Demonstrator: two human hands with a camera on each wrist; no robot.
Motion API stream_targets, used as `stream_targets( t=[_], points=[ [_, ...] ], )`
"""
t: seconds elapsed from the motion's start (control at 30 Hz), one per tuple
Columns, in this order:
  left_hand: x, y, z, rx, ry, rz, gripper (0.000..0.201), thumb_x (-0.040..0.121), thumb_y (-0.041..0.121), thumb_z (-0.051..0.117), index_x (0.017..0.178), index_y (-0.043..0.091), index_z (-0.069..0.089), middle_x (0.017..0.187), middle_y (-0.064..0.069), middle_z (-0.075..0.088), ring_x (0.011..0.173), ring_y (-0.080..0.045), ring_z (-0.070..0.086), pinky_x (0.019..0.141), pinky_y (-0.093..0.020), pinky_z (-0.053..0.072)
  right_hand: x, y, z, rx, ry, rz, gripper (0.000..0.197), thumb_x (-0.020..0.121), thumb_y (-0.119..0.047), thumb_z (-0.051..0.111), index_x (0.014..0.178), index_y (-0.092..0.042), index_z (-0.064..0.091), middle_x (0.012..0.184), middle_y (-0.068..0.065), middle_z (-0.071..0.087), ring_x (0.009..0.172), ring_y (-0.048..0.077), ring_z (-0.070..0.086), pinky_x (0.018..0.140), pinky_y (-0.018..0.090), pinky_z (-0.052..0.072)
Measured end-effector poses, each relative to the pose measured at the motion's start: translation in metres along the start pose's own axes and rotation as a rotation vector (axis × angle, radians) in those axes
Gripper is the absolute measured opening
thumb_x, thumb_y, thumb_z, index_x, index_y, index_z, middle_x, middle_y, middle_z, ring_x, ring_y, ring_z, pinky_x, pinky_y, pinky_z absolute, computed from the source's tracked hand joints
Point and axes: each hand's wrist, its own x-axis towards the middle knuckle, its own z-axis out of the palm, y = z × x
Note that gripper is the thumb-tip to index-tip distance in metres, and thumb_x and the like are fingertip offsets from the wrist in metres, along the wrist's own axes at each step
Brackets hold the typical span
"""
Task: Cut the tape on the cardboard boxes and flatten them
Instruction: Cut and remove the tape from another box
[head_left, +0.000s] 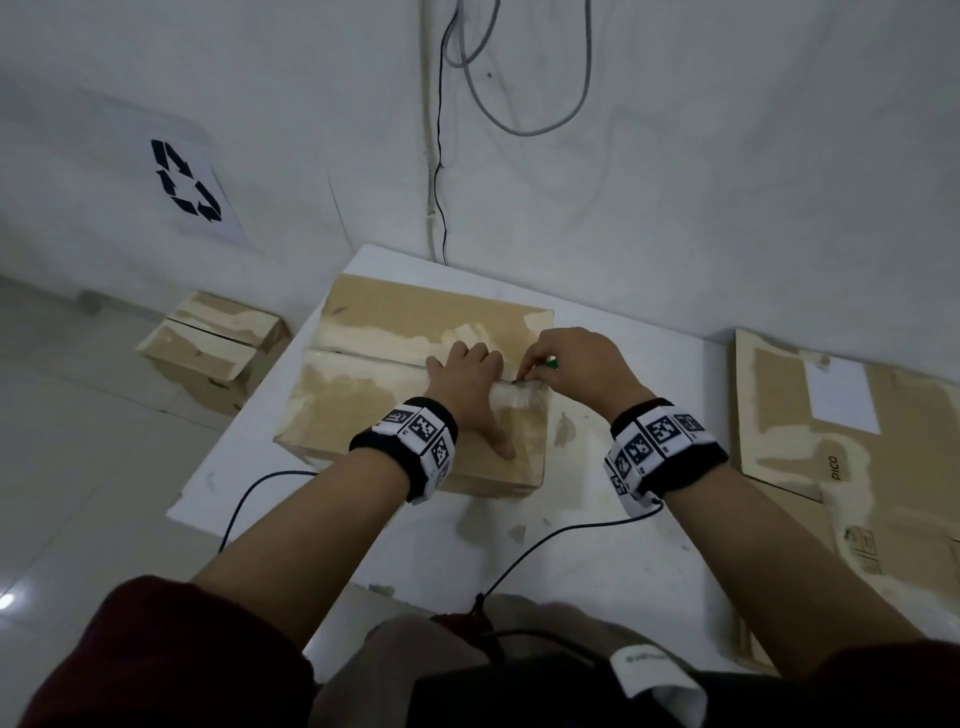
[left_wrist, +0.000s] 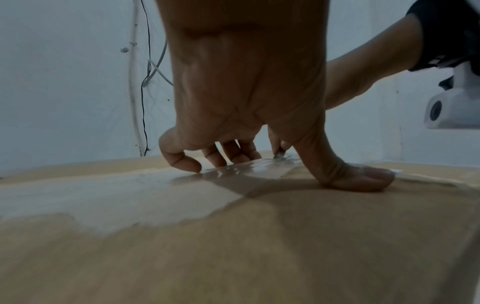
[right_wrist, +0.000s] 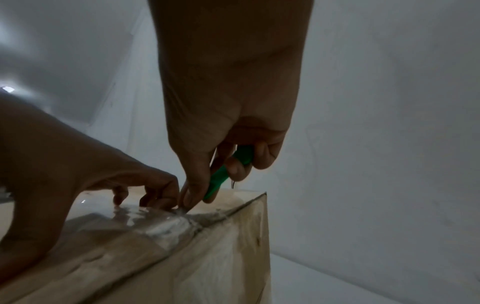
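A taped cardboard box (head_left: 395, 332) stands on the white table (head_left: 597, 540). My left hand (head_left: 467, 379) rests on its top, fingertips and thumb (left_wrist: 363, 179) pressing the clear tape (left_wrist: 233, 170) along the centre seam. My right hand (head_left: 571, 364) grips a green-handled cutter (right_wrist: 221, 176), seen also as a green cutter tip (head_left: 551, 364) in the head view. Its blade tip touches the tape (right_wrist: 168, 224) near the box's right edge, just beside my left fingers. The blade itself is mostly hidden by my fingers.
A flattened cardboard sheet (head_left: 810, 415) lies at the table's right. Another cardboard box (head_left: 208, 353) stands on the floor at the left, below a recycling sign (head_left: 184, 179) on the wall. Cables (head_left: 441, 208) hang down the wall behind the table.
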Motion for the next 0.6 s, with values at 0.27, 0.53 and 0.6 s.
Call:
stream_targets(
  t=[0.27,0.53,0.6],
  points=[
    [0.005,0.002,-0.006,-0.025,-0.034,0.011,0.096,0.041,0.061,0.087,0.117,0.023,0.044,0.118,0.004,0.043,0.114,-0.021,0.036,0.102,-0.055,0.029,-0.005,0.009,-0.008,-0.058,-0.003,0.107,0.014,0.085,-0.024,0.067,0.081,-0.034,0.075,0.083,-0.014,0.06,0.085,0.007,0.055,0.068,0.025,0.037],
    [0.016,0.0,-0.003,-0.046,-0.054,0.066,0.095,0.045,0.059,0.087,0.122,0.027,0.044,0.121,0.004,0.045,0.112,-0.021,0.034,0.095,-0.043,0.029,-0.03,0.038,0.013,0.304,0.088,0.285,0.008,0.084,-0.027,0.072,0.083,-0.035,0.076,0.084,-0.016,0.066,0.086,0.004,0.06,0.075,0.027,0.045],
    [0.017,0.003,-0.001,-0.02,-0.055,0.075,0.095,0.046,0.06,0.086,0.126,0.03,0.043,0.121,0.003,0.043,0.113,-0.022,0.032,0.094,-0.042,0.028,-0.033,0.043,0.018,0.391,0.09,0.315,0.005,0.083,-0.032,0.074,0.081,-0.036,0.075,0.082,-0.013,0.069,0.086,0.005,0.062,0.078,0.031,0.048]
  ],
)
